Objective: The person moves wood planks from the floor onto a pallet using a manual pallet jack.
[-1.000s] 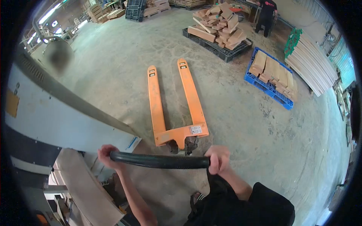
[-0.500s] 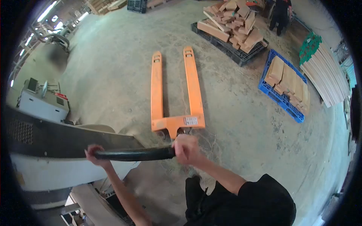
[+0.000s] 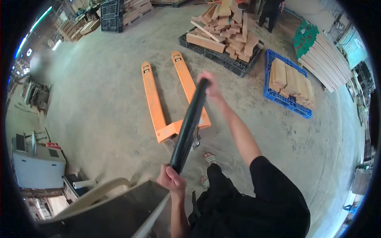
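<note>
An orange pallet jack point(image 3: 155, 106) stands on the concrete floor, its two bare forks pointing away from me. Its black handle point(image 3: 188, 126) slants across the view, with the far end up and to the right. Wrapped round the near lower end is my left hand point(image 3: 172, 179). My right hand point(image 3: 209, 84) closes on the upper far end. The handle covers part of the fork base and the right fork.
Wood offcuts point(image 3: 226, 33) are heaped on a black pallet point(image 3: 214, 54). Stacked boards point(image 3: 291, 81) lie on a blue pallet point(image 3: 288, 104). Long planks point(image 3: 327, 63) lean at right, near another person point(image 3: 271, 14). A dark-topped machine point(image 3: 115, 210) stands close at lower left.
The handle has swung from nearly level to a steep slant. My right hand moved up and away, my left hand right and down. The forks now angle more to the left.
</note>
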A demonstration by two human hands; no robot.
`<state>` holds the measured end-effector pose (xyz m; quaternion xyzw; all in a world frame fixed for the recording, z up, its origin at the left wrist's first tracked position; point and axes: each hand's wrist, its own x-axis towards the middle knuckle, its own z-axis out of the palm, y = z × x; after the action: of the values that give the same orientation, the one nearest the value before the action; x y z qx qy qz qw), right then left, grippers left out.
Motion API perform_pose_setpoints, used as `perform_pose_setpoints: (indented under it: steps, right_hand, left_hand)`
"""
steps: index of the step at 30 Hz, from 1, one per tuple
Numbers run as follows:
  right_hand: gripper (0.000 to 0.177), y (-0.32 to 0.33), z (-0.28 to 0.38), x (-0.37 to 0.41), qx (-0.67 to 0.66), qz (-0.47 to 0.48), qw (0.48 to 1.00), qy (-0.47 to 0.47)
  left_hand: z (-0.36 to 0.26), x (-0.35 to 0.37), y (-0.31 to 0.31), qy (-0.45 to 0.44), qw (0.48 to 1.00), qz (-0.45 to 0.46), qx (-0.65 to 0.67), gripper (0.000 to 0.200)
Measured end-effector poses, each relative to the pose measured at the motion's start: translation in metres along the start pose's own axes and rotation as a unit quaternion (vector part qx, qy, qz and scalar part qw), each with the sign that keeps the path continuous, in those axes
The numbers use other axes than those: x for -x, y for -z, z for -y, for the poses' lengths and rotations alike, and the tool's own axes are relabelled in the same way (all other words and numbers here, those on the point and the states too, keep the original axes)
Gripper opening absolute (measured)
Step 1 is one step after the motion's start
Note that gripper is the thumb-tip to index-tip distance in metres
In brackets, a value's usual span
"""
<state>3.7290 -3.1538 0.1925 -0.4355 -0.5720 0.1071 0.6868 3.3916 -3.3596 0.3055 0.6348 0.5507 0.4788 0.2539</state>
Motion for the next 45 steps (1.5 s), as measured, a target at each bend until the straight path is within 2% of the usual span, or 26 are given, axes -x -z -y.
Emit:
perform_pose_setpoints:
  steps: [1,2,5,6,7,8,9,11,13,14,16,18,19,22,23,24,25,26,28,29,32,33,36,37,40,45]
  right_hand:
    - [0.011,-0.038,-0.031,-0.025,0.035,-0.002,0.998,0.059]
    - [0.012,-0.077,-0.027,-0.046,0.004,0.012,1.000,0.010]
    - [0.013,-0.178,-0.037,-0.099,0.006,0.080,0.997,-0.019]
    - [0.013,-0.211,-0.035,-0.103,-0.012,0.105,0.993,-0.046]
    - [0.015,-0.249,-0.046,-0.096,0.023,0.069,0.997,0.016]
    - [0.017,-0.282,-0.060,-0.107,0.063,0.035,0.993,0.096]
    - [0.018,-0.311,-0.062,-0.112,0.011,0.068,0.996,0.064]
    - [0.022,-0.362,-0.057,-0.120,-0.087,0.123,0.988,-0.015]
    - [0.029,-0.415,-0.050,-0.135,-0.174,0.159,0.965,-0.117]
    - [0.032,-0.446,-0.058,-0.144,-0.168,0.160,0.967,-0.109]
    - [0.038,-0.512,-0.074,-0.162,-0.149,0.147,0.973,-0.094]
    - [0.043,-0.566,-0.077,-0.174,-0.167,0.127,0.968,-0.137]
    - [0.044,-0.596,-0.080,-0.175,-0.164,0.119,0.968,-0.147]
    - [0.050,-0.706,-0.101,-0.194,-0.124,0.058,0.983,-0.124]
    - [0.051,-0.737,-0.110,-0.201,-0.115,0.040,0.985,-0.124]
    - [0.052,-0.767,-0.115,-0.210,-0.110,0.021,0.986,-0.125]
    - [0.052,-0.794,-0.121,-0.227,-0.162,0.027,0.968,-0.190]
    - [0.051,-0.827,-0.135,-0.244,-0.138,0.022,0.976,-0.168]
    - [0.050,-0.896,-0.174,-0.279,-0.086,0.001,0.989,-0.124]
    - [0.049,-0.926,-0.186,-0.299,-0.106,0.006,0.987,-0.119]
    - [0.050,-1.016,-0.216,-0.328,-0.106,0.003,0.987,-0.117]
    - [0.051,-1.043,-0.223,-0.332,-0.113,0.005,0.986,-0.120]
    - [0.053,-1.130,-0.251,-0.363,-0.078,-0.037,0.993,-0.085]
    - [0.053,-1.160,-0.260,-0.377,-0.078,-0.058,0.991,-0.089]
    - [0.051,-1.247,-0.290,-0.413,-0.111,-0.114,0.973,-0.167]
    - [0.048,-1.368,-0.350,-0.493,-0.083,-0.142,0.970,-0.181]
  left_hand:
    - [0.005,-0.020,-0.005,-0.011,1.000,-0.021,-0.006,0.051]
    - [0.014,-0.037,-0.006,-0.017,0.999,-0.043,-0.015,0.053]
    - [0.071,-0.085,0.013,0.015,0.990,-0.138,-0.032,0.048]
    - [0.077,-0.106,0.023,0.088,0.980,-0.172,-0.051,0.051]
    - [0.100,-0.127,0.040,-0.055,0.936,-0.255,-0.237,0.051]
    - [0.127,-0.152,0.055,-0.115,0.898,-0.277,-0.323,0.049]
    - [0.155,-0.177,0.070,-0.168,0.843,-0.309,-0.408,0.048]
    - [0.213,-0.206,0.132,-0.028,0.915,-0.295,-0.274,0.044]
    - [0.250,-0.258,0.170,0.075,0.935,-0.316,-0.144,0.044]
    - [0.256,-0.298,0.177,0.066,0.923,-0.341,-0.168,0.044]
    - [0.289,-0.367,0.198,-0.046,0.884,-0.385,-0.262,0.043]
    - [0.340,-0.413,0.242,0.074,0.915,-0.373,-0.135,0.041]
    - [0.377,-0.450,0.267,-0.150,0.827,-0.393,-0.374,0.040]
    - [0.411,-0.540,0.314,0.054,0.930,-0.354,-0.088,0.038]
    - [0.434,-0.571,0.330,0.084,0.933,-0.337,-0.093,0.038]
    - [0.435,-0.605,0.338,0.059,0.944,-0.314,-0.087,0.041]
    - [0.447,-0.637,0.347,0.083,0.947,-0.305,-0.059,0.044]
    - [0.460,-0.668,0.358,0.103,0.950,-0.293,-0.032,0.046]
    - [0.496,-0.727,0.374,0.085,0.953,-0.286,-0.046,0.050]
    - [0.509,-0.755,0.379,0.095,0.954,-0.285,-0.012,0.052]
    - [0.566,-0.846,0.414,0.071,0.938,-0.333,-0.065,0.052]
    - [0.587,-0.874,0.431,-0.017,0.918,-0.335,-0.213,0.052]
    - [0.625,-0.973,0.463,0.031,0.949,-0.312,-0.007,0.054]
    - [0.661,-1.008,0.479,0.076,0.956,-0.284,0.009,0.057]
    - [0.720,-1.115,0.507,0.039,0.961,-0.265,0.072,0.060]
    - [0.777,-1.299,0.528,0.021,0.968,-0.245,0.055,0.062]
